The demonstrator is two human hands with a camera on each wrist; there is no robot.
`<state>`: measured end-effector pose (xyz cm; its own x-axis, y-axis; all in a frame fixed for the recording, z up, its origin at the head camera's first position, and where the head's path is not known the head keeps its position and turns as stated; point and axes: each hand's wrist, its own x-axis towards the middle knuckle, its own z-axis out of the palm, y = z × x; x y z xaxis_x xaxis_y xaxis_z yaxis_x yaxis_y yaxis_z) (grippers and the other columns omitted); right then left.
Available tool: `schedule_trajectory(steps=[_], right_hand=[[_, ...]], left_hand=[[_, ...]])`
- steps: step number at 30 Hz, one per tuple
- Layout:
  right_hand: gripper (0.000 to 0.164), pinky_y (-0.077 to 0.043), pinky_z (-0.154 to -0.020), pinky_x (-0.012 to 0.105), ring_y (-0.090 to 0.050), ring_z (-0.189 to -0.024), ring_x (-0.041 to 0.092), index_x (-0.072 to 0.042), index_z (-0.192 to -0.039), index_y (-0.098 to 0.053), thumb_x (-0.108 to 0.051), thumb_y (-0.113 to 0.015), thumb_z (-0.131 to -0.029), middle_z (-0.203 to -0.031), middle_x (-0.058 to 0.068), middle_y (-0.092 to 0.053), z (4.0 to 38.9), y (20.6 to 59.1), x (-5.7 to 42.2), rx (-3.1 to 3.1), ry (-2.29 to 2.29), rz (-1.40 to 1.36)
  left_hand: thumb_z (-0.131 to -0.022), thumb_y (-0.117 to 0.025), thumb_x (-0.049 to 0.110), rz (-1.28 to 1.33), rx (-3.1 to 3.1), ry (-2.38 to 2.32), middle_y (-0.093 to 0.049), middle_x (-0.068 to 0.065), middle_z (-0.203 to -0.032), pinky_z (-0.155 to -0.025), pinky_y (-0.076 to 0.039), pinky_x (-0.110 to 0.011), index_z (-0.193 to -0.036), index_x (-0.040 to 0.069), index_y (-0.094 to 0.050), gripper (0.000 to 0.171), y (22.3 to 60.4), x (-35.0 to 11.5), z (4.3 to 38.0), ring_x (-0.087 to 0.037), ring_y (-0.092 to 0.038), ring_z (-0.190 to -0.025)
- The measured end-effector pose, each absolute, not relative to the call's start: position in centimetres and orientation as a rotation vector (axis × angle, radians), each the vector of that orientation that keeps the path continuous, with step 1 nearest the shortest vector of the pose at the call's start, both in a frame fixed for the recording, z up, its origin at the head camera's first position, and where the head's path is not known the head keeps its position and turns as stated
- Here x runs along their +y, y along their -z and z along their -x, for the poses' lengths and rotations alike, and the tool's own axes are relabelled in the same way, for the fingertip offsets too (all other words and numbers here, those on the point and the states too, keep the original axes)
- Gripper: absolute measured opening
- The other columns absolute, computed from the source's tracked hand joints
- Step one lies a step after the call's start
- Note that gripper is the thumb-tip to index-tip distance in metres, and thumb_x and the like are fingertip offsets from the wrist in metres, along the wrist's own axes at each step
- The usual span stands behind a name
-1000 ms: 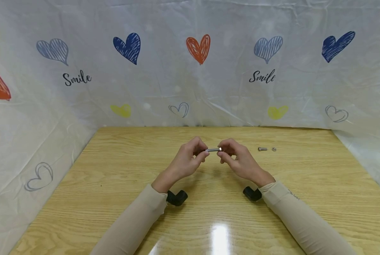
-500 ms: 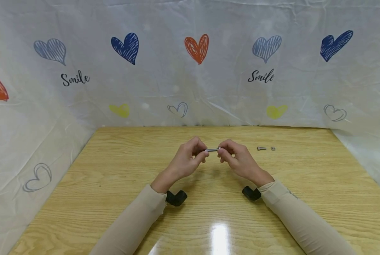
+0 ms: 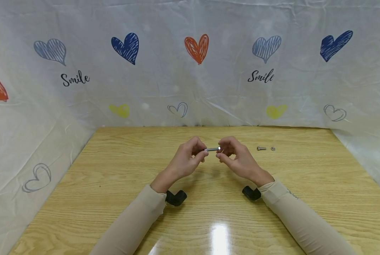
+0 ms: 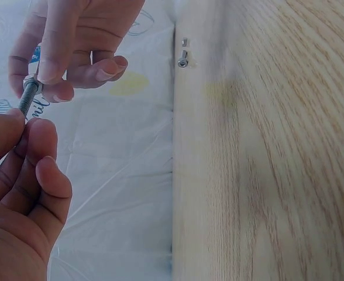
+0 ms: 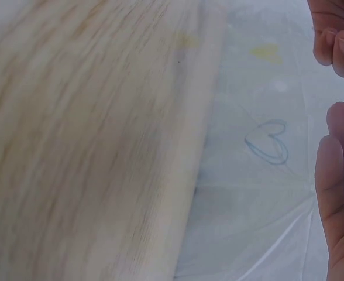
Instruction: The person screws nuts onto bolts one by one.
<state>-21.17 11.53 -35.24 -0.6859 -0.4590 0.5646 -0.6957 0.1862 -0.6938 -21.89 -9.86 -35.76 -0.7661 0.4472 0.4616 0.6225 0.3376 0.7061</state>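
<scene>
In the head view, my left hand (image 3: 190, 157) pinches a long silvery bolt (image 3: 212, 149) between thumb and fingertips, holding it roughly level above the table. Its left end is hidden in those fingers. A hex nut (image 3: 219, 148) sits at the bolt's right end. My right hand (image 3: 239, 157) is around that end, its thumb and index finger parted, with the nut showing between them. The left wrist view shows the bolt's thread (image 4: 26, 100) running into the nut (image 4: 33, 83), with right-hand fingertips right beside it. The right wrist view shows only parts of both hands.
On the wooden table (image 3: 129, 159), right of my hands, lie a short bolt (image 3: 261, 148) and a loose nut (image 3: 273, 148). Black wrist mounts (image 3: 176, 198) hang under both cuffs. A white cloth (image 3: 158, 81) printed with hearts walls the back and sides.
Half a second ago my right thumb and finger pinched the nut and mostly covered it; now they have spread and it shows. My left hand keeps its pinch on the bolt.
</scene>
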Motion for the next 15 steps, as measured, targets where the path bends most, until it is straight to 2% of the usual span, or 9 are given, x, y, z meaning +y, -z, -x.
schedule_trajectory(steps=[8, 12, 15], right_hand=[[0.018, -0.049, -0.060, 0.034, -0.062, -0.066, 0.023, 0.003, -0.108, -0.053, 0.006, -0.059, -0.091, -0.083, 0.008, -0.061, 21.00, 35.30, 11.50, -2.273, -1.497, -1.087], [0.011, -0.048, -0.059, 0.031, -0.062, -0.067, 0.024, 0.002, -0.105, -0.056, 0.003, -0.057, -0.093, -0.083, 0.007, -0.060, 21.12, 35.45, 11.49, -2.319, -1.488, -1.052], [0.007, -0.050, -0.062, 0.033, -0.063, -0.069, 0.025, -0.001, -0.100, -0.059, 0.001, -0.055, -0.095, -0.084, 0.009, -0.061, 21.66, 36.11, 11.58, -2.339, -1.467, -1.041]], left_hand=[[-0.095, -0.059, 0.005, 0.983, -2.418, 1.432, -0.061, -0.002, -0.083, -0.058, -0.051, -0.039, -0.096, 0.006, -0.054, 0.006, 35.91, -9.84, 21.91, -0.030, -0.062, -0.067], [-0.094, -0.059, 0.005, 0.975, -2.419, 1.426, -0.061, -0.002, -0.083, -0.058, -0.050, -0.037, -0.096, 0.006, -0.054, 0.006, 35.91, -9.84, 21.89, -0.030, -0.062, -0.066], [-0.094, -0.060, 0.005, 0.981, -2.419, 1.418, -0.061, -0.001, -0.083, -0.058, -0.050, -0.032, -0.096, 0.005, -0.054, 0.006, 35.86, -9.83, 21.86, -0.024, -0.062, -0.065]])
